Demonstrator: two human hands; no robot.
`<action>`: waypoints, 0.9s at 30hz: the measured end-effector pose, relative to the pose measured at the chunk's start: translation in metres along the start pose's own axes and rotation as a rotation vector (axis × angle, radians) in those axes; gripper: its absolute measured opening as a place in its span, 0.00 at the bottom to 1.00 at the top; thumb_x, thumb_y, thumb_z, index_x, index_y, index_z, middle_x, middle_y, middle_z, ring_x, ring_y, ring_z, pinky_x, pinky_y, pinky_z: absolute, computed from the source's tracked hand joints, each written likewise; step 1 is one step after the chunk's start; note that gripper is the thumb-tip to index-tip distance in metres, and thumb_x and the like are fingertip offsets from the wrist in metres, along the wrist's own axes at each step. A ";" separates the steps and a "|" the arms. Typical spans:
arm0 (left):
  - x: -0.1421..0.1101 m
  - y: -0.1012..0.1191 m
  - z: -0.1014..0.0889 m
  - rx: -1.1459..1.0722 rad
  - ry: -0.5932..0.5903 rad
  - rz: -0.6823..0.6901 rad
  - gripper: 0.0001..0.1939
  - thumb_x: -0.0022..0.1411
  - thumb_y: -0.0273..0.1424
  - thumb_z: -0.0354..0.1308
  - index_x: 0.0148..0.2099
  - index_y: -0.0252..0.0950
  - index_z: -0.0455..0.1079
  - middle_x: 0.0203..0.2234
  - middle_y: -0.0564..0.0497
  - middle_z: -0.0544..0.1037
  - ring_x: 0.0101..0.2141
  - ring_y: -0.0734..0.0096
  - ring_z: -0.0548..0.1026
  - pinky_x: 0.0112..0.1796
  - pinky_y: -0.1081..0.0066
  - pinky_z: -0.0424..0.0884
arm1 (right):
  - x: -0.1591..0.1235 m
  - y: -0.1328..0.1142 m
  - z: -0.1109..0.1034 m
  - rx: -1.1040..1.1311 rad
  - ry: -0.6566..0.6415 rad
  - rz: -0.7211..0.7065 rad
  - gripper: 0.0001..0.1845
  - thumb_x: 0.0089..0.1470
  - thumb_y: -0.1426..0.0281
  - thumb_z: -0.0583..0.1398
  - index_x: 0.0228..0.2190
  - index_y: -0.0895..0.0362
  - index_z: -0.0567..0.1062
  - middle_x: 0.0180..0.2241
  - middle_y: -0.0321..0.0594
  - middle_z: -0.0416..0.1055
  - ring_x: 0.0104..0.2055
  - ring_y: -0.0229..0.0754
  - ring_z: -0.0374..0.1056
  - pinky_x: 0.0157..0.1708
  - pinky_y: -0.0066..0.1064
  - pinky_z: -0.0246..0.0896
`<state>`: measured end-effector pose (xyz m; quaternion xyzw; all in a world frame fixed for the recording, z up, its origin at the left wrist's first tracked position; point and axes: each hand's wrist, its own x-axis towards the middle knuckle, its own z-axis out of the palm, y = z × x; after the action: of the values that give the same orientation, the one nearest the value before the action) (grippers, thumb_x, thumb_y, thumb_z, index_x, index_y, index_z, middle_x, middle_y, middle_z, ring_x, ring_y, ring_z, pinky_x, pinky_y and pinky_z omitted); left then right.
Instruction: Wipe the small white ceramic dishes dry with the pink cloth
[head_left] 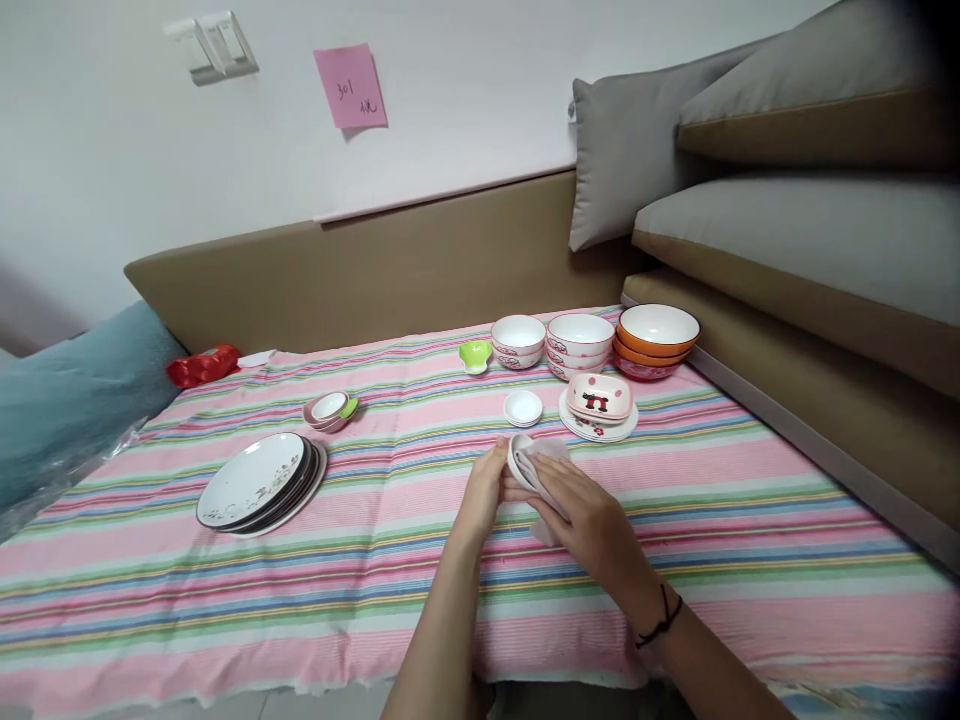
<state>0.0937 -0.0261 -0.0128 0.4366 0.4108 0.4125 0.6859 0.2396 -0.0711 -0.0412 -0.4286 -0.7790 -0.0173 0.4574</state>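
Observation:
Above the striped cloth, my left hand [489, 483] grips a small white dish [515, 462] by its edge, the dish tilted up on its side. My right hand [577, 500] presses a pale grey cloth [553, 452] into the hollow of that dish, and part of the cloth hangs below the fingers. Just beyond my hands lies a short stack of small white dishes [523, 408]. To its right, a rectangular dish with a cartoon animal [598, 397] rests on white plates [631, 424].
Behind stand patterned white bowls [517, 334], more stacked bowls [580, 335], orange and red bowls [652, 345] and a green dish [475, 355]. At left are stacked plates [255, 480] and small dishes [328, 410]. Cushions [795, 260] edge the right side.

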 end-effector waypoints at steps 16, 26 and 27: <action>-0.003 0.003 0.001 -0.071 -0.148 0.205 0.28 0.56 0.36 0.63 0.58 0.42 0.64 0.53 0.44 0.72 0.50 0.59 0.71 0.50 0.64 0.65 | 0.005 -0.002 -0.020 0.153 -0.014 0.237 0.30 0.43 0.85 0.51 0.47 0.53 0.70 0.42 0.42 0.72 0.45 0.47 0.67 0.44 0.41 0.67; -0.002 0.003 0.008 0.052 -0.236 0.382 0.31 0.54 0.32 0.64 0.59 0.41 0.62 0.61 0.43 0.63 0.58 0.57 0.62 0.55 0.64 0.60 | 0.005 -0.007 -0.021 0.210 -0.068 0.289 0.25 0.52 0.80 0.53 0.50 0.55 0.72 0.30 0.39 0.62 0.31 0.40 0.64 0.30 0.32 0.65; -0.002 0.003 0.008 0.043 -0.245 0.376 0.31 0.54 0.32 0.64 0.59 0.41 0.62 0.61 0.44 0.63 0.58 0.57 0.62 0.56 0.63 0.59 | 0.005 -0.008 -0.022 0.233 -0.097 0.286 0.26 0.52 0.80 0.53 0.52 0.56 0.71 0.31 0.39 0.62 0.31 0.40 0.64 0.31 0.32 0.66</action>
<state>0.1000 -0.0298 -0.0075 0.5668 0.2445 0.4684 0.6322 0.2479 -0.0822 -0.0218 -0.4793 -0.7281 0.1588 0.4636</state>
